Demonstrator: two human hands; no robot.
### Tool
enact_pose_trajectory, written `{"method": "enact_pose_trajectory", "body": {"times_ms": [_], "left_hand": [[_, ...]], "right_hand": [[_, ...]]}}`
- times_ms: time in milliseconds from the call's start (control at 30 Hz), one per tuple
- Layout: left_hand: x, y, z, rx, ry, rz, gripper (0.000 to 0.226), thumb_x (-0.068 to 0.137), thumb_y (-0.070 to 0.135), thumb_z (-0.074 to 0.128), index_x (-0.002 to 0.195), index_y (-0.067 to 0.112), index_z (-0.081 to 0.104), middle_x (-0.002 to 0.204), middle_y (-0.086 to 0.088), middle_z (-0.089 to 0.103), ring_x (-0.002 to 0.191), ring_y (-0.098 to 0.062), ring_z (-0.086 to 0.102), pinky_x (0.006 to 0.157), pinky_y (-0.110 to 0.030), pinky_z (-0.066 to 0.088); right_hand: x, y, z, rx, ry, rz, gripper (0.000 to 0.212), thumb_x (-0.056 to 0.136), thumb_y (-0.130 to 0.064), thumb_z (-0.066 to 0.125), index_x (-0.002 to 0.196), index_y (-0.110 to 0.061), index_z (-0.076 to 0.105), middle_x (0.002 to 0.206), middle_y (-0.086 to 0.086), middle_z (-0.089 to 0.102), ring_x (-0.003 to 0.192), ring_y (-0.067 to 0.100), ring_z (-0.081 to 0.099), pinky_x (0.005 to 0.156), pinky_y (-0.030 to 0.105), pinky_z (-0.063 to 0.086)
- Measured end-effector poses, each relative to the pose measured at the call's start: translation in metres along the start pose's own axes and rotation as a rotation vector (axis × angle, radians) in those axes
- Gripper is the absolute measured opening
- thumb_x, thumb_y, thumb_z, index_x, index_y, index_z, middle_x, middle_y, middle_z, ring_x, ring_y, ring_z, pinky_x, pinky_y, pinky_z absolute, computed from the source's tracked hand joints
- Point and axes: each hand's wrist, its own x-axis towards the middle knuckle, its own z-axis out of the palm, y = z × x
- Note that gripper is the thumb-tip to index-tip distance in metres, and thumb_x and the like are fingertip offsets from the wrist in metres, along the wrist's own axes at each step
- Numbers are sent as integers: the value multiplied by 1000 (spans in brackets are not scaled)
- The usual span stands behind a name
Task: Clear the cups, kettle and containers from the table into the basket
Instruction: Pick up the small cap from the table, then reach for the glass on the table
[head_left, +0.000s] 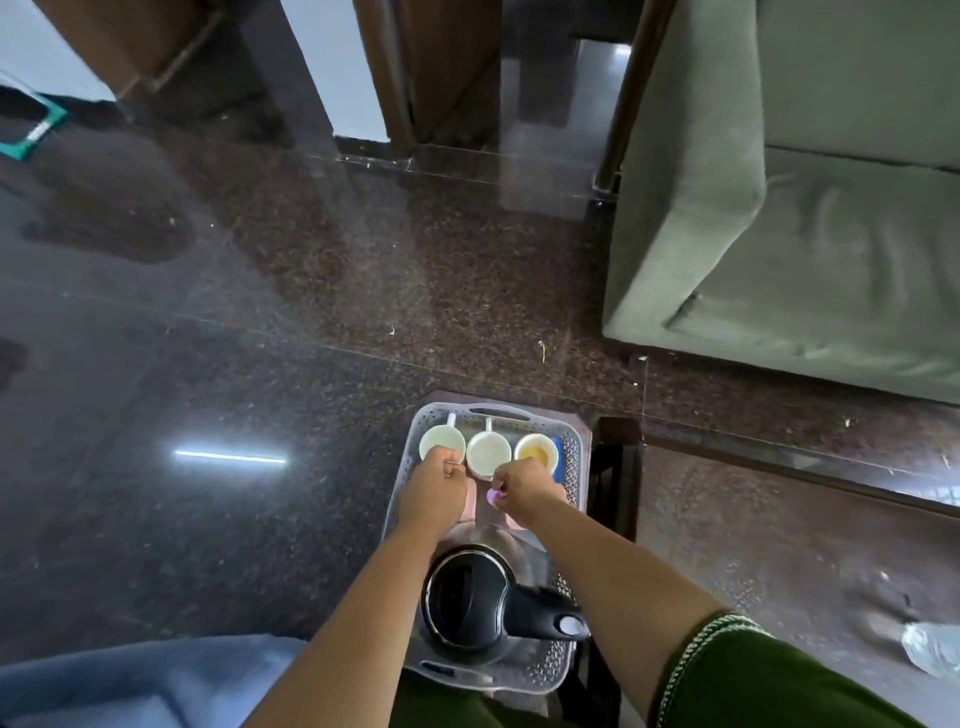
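A clear perforated basket (571, 441) stands on a small dark stand in front of me. Three cups line its far end: a pale green cup (440, 439), a white cup (487, 451) and a cup with yellow inside (535, 449). A black-lidded kettle (467, 597) fills the near end, its handle pointing right. My left hand (434, 491) curls its fingers at the near rim of the green cup. My right hand (524, 486) pinches a small pink-purple object (494, 498) just in front of the white cup. Something pink lies partly hidden under both hands.
A blue item (557, 457) sits against the basket's right wall. A glass-topped table (779, 499) lies to the right, with a crumpled clear bottle (930, 649) at its edge. A green sofa (779, 234) stands beyond it. Dark polished floor (208, 364) spreads left.
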Motion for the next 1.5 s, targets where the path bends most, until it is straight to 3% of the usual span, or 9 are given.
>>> {"method": "enact_pose_trajectory", "body": {"times_ms": [200, 333, 433, 500, 633, 767, 1233, 1333, 1500], "left_hand": [[5, -2, 7, 61, -62, -20, 30, 91, 18, 47, 120, 21, 57, 119, 0, 65, 108, -21, 58, 82, -24, 38], [5, -1, 9, 97, -47, -7, 29, 90, 18, 47, 117, 21, 58, 116, 2, 65, 106, -21, 59, 84, -26, 40], [3, 2, 7, 153, 55, 61, 22, 89, 17, 52, 109, 20, 60, 108, 2, 68, 102, -22, 62, 86, -33, 48], [2, 8, 7, 161, 135, 113, 19, 88, 14, 53, 104, 19, 60, 102, 0, 69, 97, -23, 64, 82, -36, 51], [0, 36, 16, 174, 185, 252, 14, 86, 11, 54, 99, 12, 60, 97, -6, 68, 96, -28, 62, 80, -40, 50], [-3, 84, 47, 238, 138, 389, 29, 87, 14, 60, 115, 9, 57, 110, -9, 66, 108, -32, 57, 87, -43, 48], [-188, 256, 402, 500, -465, 866, 45, 93, 34, 54, 135, 21, 42, 129, 6, 57, 125, -21, 44, 99, -34, 39], [-229, 279, 488, 589, -556, 880, 50, 95, 34, 51, 140, 18, 38, 136, 0, 55, 129, -24, 42, 103, -34, 36], [-248, 303, 601, 821, -595, 910, 54, 98, 32, 45, 145, 10, 31, 147, -10, 44, 135, -31, 38, 108, -39, 35]], "right_hand": [[6, -1, 13, -201, -20, -30, 22, 93, -26, 50, 109, -24, 64, 110, 4, 65, 103, 30, 62, 75, 35, 43], [0, 2, 12, -146, 3, -36, 14, 85, -39, 53, 94, -36, 63, 95, -8, 66, 90, 21, 63, 73, 30, 43], [-7, 5, 1, -50, 135, -133, 19, 89, -38, 52, 83, -21, 60, 86, 0, 63, 76, 23, 59, 66, 32, 51], [-13, 10, -11, 54, 224, -188, 24, 92, -33, 55, 78, -13, 58, 80, 7, 62, 68, 24, 53, 58, 30, 43], [-25, 30, -45, 202, 433, -82, 24, 92, -34, 54, 84, -13, 62, 84, 11, 67, 78, 29, 61, 65, 33, 45], [-49, 76, -80, 398, 617, 77, 26, 92, -39, 55, 88, -15, 64, 91, 8, 68, 81, 26, 62, 67, 28, 44], [-261, 429, -118, 592, 1209, 682, 30, 97, -41, 46, 76, -18, 45, 83, 5, 60, 79, 30, 60, 64, 37, 43], [-295, 513, -106, 687, 1150, 792, 24, 96, -34, 47, 96, -13, 57, 95, 10, 63, 89, 31, 61, 73, 38, 45], [-312, 631, -77, 939, 796, 910, 23, 90, -20, 52, 110, -11, 59, 116, 16, 60, 110, 33, 56, 90, 33, 44]]}}
